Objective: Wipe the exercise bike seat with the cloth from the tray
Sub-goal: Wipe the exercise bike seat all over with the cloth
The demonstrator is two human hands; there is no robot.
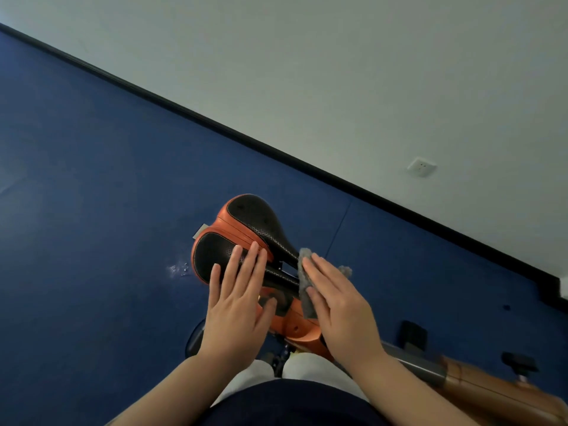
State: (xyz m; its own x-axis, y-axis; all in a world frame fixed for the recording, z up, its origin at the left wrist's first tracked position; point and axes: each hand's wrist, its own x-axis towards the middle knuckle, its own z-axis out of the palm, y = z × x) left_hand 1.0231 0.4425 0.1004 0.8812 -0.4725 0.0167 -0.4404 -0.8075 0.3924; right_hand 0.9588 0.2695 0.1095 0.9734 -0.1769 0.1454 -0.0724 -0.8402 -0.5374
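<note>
Blue floor [92, 210]; black-orange seat [246, 226]; right hand [338, 305] presses grey cloth [304, 284].

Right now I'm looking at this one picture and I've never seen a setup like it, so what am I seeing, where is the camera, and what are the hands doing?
There is no machine here. A person wears a camera on the head, so the single picture looks down past their own arms. Below them is an exercise bike seat, black padding with orange edging, on an orange frame. The left hand lies flat on the seat's nearer wide pad, its fingers straight. The right hand presses a grey cloth against the seat's narrow end, also with straight fingers. Around the bike are a blue floor, a pale wall and a wall socket. No tray shows in this picture.
</note>
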